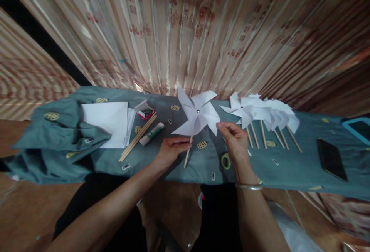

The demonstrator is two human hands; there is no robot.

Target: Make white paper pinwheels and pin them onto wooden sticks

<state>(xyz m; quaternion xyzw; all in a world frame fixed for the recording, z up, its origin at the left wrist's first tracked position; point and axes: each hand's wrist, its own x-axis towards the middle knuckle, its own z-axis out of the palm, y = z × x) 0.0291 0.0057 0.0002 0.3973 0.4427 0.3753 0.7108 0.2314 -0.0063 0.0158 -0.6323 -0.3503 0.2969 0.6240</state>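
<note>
The cloth (286, 177) is lying under the work. To my right, a row of pinwheels (258, 107) is resting on it. One pinwheel (198, 119) is sitting between my hands, its long axis running away from me, lower end leaning slightly left. My left hand (173, 150) is grasping the stick (187, 158) just below the blades, so the head is lying beyond and slightly right of that grip. My right hand (235, 140), being nearer, is meeting the lower right blade (212, 120); pinching or only touching, I cannot tell. The pin (198, 111) is showing at centre.
</note>
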